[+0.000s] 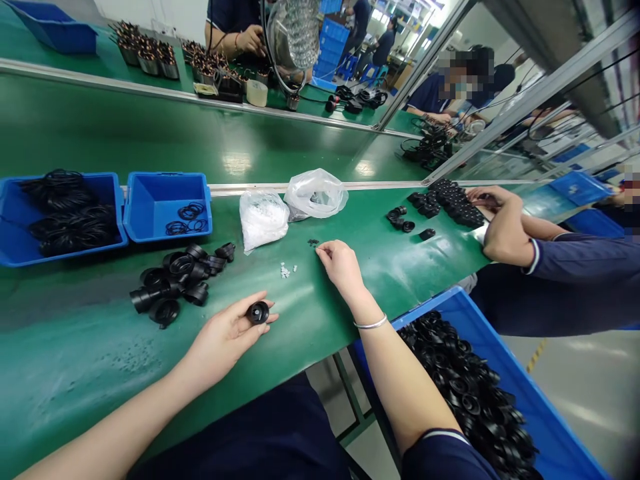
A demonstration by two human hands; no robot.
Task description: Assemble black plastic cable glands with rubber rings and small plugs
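Note:
My left hand [235, 330] holds a round black plastic cap [258, 312] with its hollow side facing up, and a small pale bit shows inside. Beside a little heap of tiny black parts [313, 243], my right hand [339, 263] has thumb and forefinger pinched together at the table top. Whatever lies between those fingertips is too small to make out. Several small white pieces [286, 271] are scattered between my two hands. To the left of my left hand lies a pile of black plastic rings and caps [175, 280].
Two blue bins [167, 235] with black rings and cords stand at the back left. Clear plastic bags [263, 219] sit mid-table. A large blue crate [545, 400] of black parts is at my right. A co-worker's arm [510, 230] rests near rows of black caps [456, 202].

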